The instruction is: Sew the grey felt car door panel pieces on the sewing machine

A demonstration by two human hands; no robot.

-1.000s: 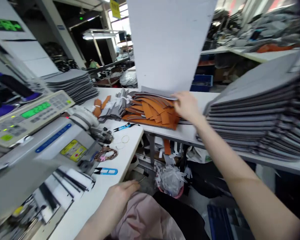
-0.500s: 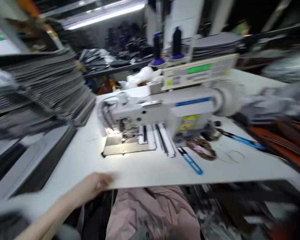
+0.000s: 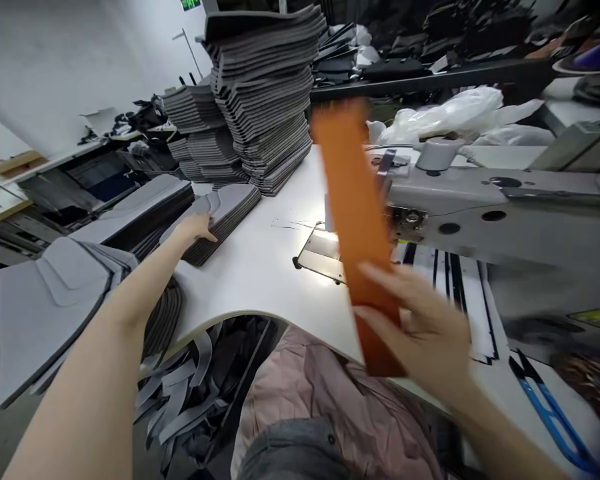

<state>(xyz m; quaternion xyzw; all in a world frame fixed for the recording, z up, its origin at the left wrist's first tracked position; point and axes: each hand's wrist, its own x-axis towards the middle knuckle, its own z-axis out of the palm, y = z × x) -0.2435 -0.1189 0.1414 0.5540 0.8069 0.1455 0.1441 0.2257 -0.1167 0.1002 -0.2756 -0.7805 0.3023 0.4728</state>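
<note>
Our right hand (image 3: 415, 327) is closed around the lower end of an orange strip (image 3: 355, 227), gripping it between the thumb and fingers. The strip stands almost upright with a slight tilt, held up off the desk and blurred by motion. From our view it crosses in front of the sewing machine (image 3: 485, 200), near the lit needle plate (image 3: 320, 257).

Our left hand (image 3: 195, 228) is open, palm down, with its fingers resting on the near end of a low stack of grey shaped panels (image 3: 225, 220). That stack lies on the white desk (image 3: 250, 273), to the left of the machine. Just beyond it, at the far left of the desk, rise two taller piles of grey panels (image 3: 263, 93), the right one the higher.

Another stack of grey panels (image 3: 45, 313) sits lower down at the near left, with grey offcuts (image 3: 180, 393) below the desk edge. A pink jacket (image 3: 330, 413) lies across our lap. Blue-handled thread snips (image 3: 550, 413) lie at the near right, and a white plastic bag (image 3: 440, 117) is heaped beyond the machine.
</note>
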